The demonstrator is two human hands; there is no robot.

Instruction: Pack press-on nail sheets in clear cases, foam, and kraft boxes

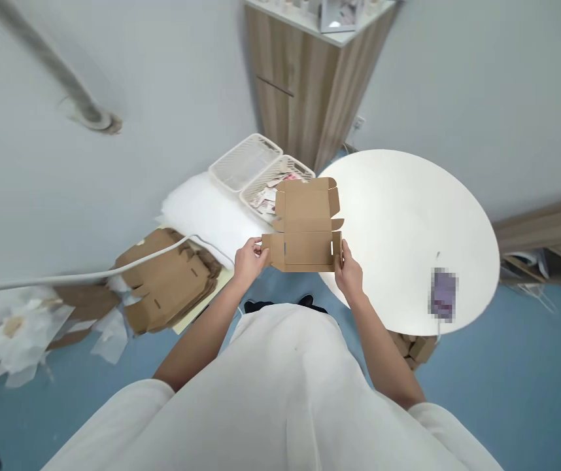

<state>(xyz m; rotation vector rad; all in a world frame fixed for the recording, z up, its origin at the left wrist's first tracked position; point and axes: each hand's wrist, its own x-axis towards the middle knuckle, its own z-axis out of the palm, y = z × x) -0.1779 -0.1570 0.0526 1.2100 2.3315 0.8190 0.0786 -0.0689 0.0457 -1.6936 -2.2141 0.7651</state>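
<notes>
Between my hands, in front of my body, is a partly folded brown cardboard box [308, 209], its long lid panel spread away from me. My left hand [250, 260] pinches a flap at the box's left end, which still sticks outward. On the opposite side my right hand [349, 269] grips the right end, where the side wall stands upright. A slot shows near each end of the base panel. The box is held in the air, beside the edge of a round white table [408, 222].
A pixelated purple item [443, 294] lies on the table. Left of me are flat cardboard blanks [167, 281], a white bag [206, 212] and an open plastic basket [248, 160] with papers. A white hose [114, 269] crosses the left side. A wooden cabinet [295, 78] stands behind.
</notes>
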